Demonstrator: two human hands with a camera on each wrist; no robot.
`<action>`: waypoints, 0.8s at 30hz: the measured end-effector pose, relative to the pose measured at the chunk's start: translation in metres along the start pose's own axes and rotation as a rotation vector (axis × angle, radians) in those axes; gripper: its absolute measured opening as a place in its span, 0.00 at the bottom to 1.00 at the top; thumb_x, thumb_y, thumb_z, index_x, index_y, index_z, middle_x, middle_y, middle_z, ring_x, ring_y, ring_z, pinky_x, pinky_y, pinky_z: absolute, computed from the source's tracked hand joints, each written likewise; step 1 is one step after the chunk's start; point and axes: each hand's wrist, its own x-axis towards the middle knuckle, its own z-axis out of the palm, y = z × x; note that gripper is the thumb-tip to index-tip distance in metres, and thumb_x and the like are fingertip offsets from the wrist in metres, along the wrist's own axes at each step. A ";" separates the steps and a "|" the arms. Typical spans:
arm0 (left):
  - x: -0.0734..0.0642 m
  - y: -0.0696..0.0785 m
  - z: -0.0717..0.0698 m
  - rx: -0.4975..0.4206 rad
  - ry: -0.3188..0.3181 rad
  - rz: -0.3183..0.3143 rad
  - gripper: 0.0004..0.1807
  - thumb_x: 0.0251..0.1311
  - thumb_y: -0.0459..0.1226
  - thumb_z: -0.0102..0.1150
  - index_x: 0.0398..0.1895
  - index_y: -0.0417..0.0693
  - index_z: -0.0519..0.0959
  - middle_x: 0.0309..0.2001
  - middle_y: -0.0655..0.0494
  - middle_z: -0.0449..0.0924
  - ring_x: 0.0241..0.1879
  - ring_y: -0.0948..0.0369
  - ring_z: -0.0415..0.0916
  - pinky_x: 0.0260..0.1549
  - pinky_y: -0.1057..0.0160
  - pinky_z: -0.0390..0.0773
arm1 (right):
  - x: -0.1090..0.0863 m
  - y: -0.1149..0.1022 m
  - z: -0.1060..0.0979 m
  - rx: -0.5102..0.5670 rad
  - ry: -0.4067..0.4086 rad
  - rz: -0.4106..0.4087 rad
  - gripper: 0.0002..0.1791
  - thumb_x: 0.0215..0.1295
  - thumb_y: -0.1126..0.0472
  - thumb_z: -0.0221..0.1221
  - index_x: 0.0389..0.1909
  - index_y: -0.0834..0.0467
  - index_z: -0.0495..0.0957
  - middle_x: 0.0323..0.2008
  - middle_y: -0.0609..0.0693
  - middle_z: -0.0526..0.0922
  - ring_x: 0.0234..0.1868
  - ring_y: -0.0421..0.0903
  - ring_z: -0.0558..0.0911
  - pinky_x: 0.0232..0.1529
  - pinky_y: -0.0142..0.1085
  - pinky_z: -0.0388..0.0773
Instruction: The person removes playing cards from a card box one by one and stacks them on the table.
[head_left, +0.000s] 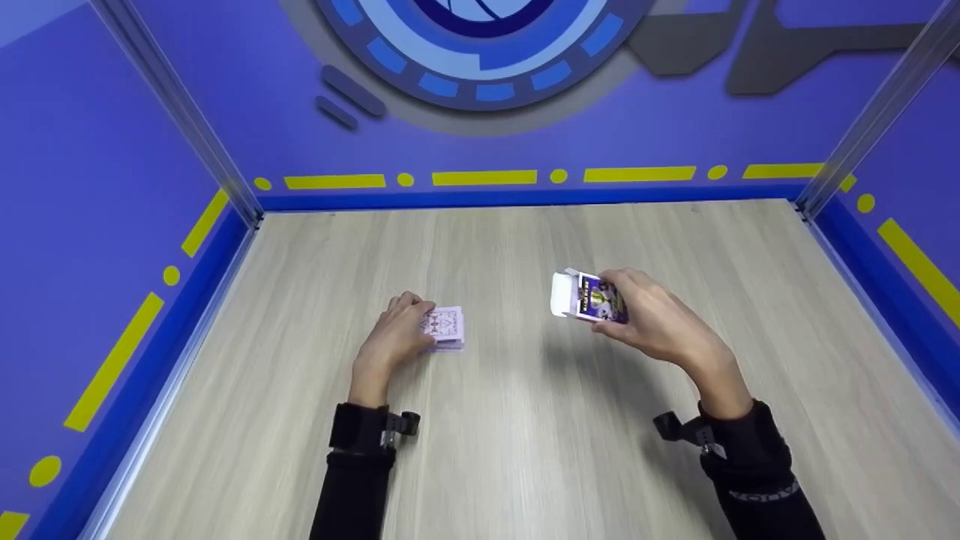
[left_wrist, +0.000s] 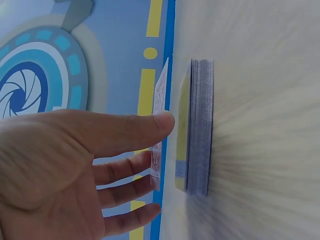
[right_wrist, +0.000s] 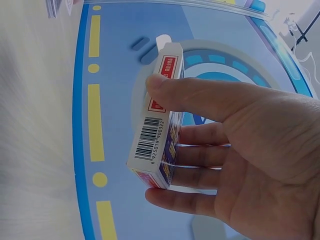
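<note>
My left hand [head_left: 394, 339] pinches a playing card [left_wrist: 159, 95] with an ornate patterned back between thumb and fingers. Just under it, apart from the card in the left wrist view, a squared deck of cards [left_wrist: 201, 127] lies flat on the table. To the right, my right hand [head_left: 660, 319] grips a card box [head_left: 600, 300] above the table, thumb on one side and fingers on the other. Its white end flap [head_left: 562, 294] hangs open toward the deck. A barcode [right_wrist: 148, 139] and red label show on the box's narrow side. Whether the box contains anything, I cannot tell.
The light wood-grain table [head_left: 495, 435] is bounded by blue printed panels at the back [head_left: 480, 154], left and right. Metal posts [head_left: 187, 112] stand at the back corners. Black camera straps [head_left: 360, 427] wrap both wrists.
</note>
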 end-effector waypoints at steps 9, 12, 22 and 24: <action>0.002 0.000 0.004 -0.015 -0.026 -0.004 0.34 0.56 0.30 0.68 0.69 0.39 0.75 0.64 0.44 0.71 0.64 0.47 0.67 0.65 0.48 0.68 | 0.000 0.000 0.000 0.001 0.002 0.001 0.39 0.57 0.59 0.76 0.66 0.68 0.71 0.57 0.65 0.78 0.50 0.57 0.80 0.49 0.50 0.81; 0.002 0.001 0.006 -0.015 -0.035 -0.010 0.34 0.56 0.29 0.67 0.70 0.39 0.75 0.65 0.44 0.71 0.65 0.47 0.67 0.65 0.48 0.69 | 0.000 0.000 0.001 -0.005 0.001 -0.005 0.39 0.57 0.59 0.76 0.66 0.68 0.71 0.57 0.65 0.78 0.50 0.57 0.80 0.49 0.50 0.81; 0.003 0.001 0.009 -0.014 -0.054 -0.052 0.34 0.60 0.29 0.67 0.71 0.41 0.73 0.66 0.46 0.70 0.66 0.49 0.66 0.68 0.50 0.67 | 0.001 0.000 0.001 -0.006 -0.003 -0.004 0.39 0.57 0.59 0.76 0.66 0.68 0.71 0.57 0.65 0.78 0.51 0.57 0.80 0.50 0.51 0.81; 0.003 0.001 0.010 -0.019 -0.059 -0.055 0.33 0.60 0.29 0.67 0.71 0.40 0.73 0.66 0.45 0.70 0.66 0.49 0.67 0.68 0.50 0.67 | 0.001 0.000 0.001 -0.007 -0.005 -0.005 0.39 0.57 0.59 0.76 0.66 0.68 0.71 0.57 0.65 0.79 0.51 0.56 0.80 0.50 0.50 0.80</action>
